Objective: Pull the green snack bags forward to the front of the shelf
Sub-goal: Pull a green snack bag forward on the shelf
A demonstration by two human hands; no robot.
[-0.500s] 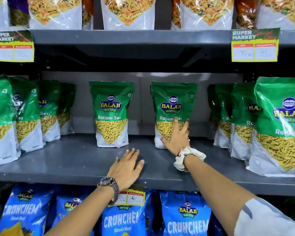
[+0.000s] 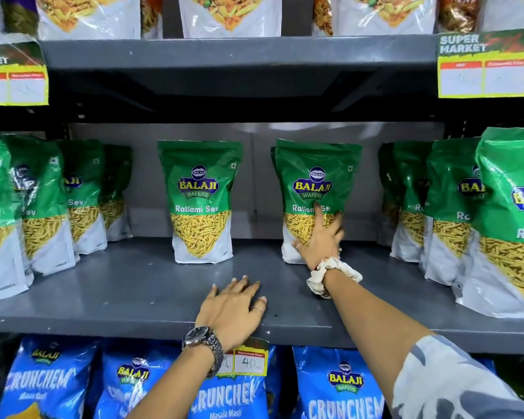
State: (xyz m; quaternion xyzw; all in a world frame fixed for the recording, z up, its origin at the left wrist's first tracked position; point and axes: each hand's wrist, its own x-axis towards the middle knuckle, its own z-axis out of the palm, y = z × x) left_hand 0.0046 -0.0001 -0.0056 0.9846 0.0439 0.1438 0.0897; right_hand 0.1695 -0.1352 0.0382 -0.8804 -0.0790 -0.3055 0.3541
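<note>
Green snack bags stand upright on the grey middle shelf [image 2: 118, 297]. Two single bags sit far back: one at centre left [image 2: 200, 201] and one at centre right [image 2: 318, 176]. My right hand [image 2: 321, 240] presses on the lower front of the centre-right bag, thumb at its bottom left corner and fingers curled round its right side. My left hand [image 2: 233, 309] lies flat on the shelf near the front edge, fingers apart, holding nothing. A row of green bags on the left [image 2: 43, 207] and another on the right [image 2: 508, 222] run from the back of the shelf to its front.
Blue snack bags [image 2: 342, 385] fill the shelf below, with a yellow price tag [image 2: 248, 358] on the shelf edge under my left wrist. The upper shelf carries white bags and hanging price tags [image 2: 484, 68]. Bare shelf lies in front of the two central bags.
My right hand has slid higher on the centre-right bag and its fingers now wrap the right side. My left hand stays flat on the shelf.
</note>
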